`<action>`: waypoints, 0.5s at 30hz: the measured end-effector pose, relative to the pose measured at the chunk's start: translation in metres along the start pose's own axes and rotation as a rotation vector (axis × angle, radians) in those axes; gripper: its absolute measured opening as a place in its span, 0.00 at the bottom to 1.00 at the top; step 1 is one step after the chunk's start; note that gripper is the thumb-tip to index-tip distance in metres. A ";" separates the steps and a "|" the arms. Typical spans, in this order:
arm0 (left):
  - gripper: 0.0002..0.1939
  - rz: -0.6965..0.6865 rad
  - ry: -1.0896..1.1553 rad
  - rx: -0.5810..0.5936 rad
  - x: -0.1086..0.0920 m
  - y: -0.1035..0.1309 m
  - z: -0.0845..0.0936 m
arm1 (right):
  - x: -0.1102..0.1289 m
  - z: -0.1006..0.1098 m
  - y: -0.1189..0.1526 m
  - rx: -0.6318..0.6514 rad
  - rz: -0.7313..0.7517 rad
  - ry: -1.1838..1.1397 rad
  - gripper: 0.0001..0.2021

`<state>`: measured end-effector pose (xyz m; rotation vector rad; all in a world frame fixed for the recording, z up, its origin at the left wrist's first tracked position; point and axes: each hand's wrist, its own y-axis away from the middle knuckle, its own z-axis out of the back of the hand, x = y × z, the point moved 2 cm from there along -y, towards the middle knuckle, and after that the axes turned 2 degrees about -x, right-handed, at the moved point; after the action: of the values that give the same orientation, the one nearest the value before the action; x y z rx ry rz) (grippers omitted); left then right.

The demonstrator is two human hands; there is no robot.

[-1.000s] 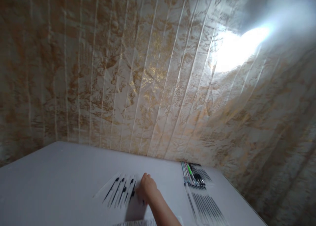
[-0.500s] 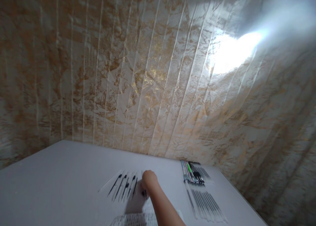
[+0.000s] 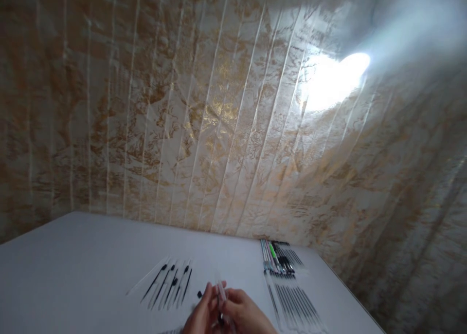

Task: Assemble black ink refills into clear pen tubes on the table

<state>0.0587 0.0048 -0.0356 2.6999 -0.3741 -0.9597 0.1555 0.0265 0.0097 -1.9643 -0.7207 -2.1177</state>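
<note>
My left hand (image 3: 201, 315) and my right hand (image 3: 245, 310) meet at the near edge of the view, fingers closed around a clear pen barrel (image 3: 221, 291) held between them. Something dark shows at the lower end of the barrel, but blur hides what it is. Just left of my fingers is a small black pen cap (image 3: 199, 293). Further left, several pen parts lie slanted in a row: dark thin refills (image 3: 187, 285), clear barrels and black caps (image 3: 174, 281).
On the right of the white table (image 3: 105, 256), several dark refills (image 3: 297, 302) lie side by side. Behind them are a row of black caps (image 3: 282, 275) and assorted pens, one a green pen (image 3: 273, 251). A gold-patterned sheet (image 3: 219, 120) covers the wall behind.
My right hand has drawn back toward me from the row of pen parts with a clear barrel. My left hand has come into view and joined it. The view has shifted slightly.
</note>
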 end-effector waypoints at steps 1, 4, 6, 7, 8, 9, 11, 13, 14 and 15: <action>0.29 -0.024 -0.002 -0.009 -0.001 0.001 0.000 | -0.007 -0.003 -0.001 0.000 0.001 -0.044 0.24; 0.22 -0.119 -0.062 -0.016 -0.011 0.011 -0.001 | -0.021 -0.009 -0.008 0.010 -0.007 -0.180 0.25; 0.19 -0.110 -0.112 -0.014 -0.023 0.019 -0.004 | -0.024 -0.013 -0.011 0.030 -0.018 -0.282 0.27; 0.17 -0.082 -0.135 -0.035 -0.030 0.021 -0.006 | -0.024 -0.015 -0.011 0.045 -0.027 -0.336 0.27; 0.16 -0.069 -0.152 -0.088 -0.039 0.023 -0.007 | -0.024 -0.016 -0.011 0.064 -0.037 -0.389 0.26; 0.14 -0.058 -0.148 -0.165 -0.047 0.025 -0.008 | -0.024 -0.018 -0.011 0.086 -0.051 -0.439 0.25; 0.15 -0.072 -0.104 -0.233 -0.064 0.025 -0.013 | -0.025 -0.024 -0.011 0.138 -0.081 -0.521 0.21; 0.14 -0.091 -0.086 -0.249 -0.079 0.024 -0.016 | -0.028 -0.031 -0.012 0.188 -0.102 -0.570 0.19; 0.14 -0.103 -0.083 -0.251 -0.085 0.024 -0.017 | -0.030 -0.036 -0.012 0.207 -0.105 -0.581 0.19; 0.14 -0.121 -0.078 -0.252 -0.092 0.024 -0.017 | -0.032 -0.041 -0.013 0.220 -0.102 -0.585 0.19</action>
<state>-0.0030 0.0143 0.0385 2.4843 -0.0957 -1.0696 0.1174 0.0135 -0.0253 -2.4687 -1.1086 -1.4135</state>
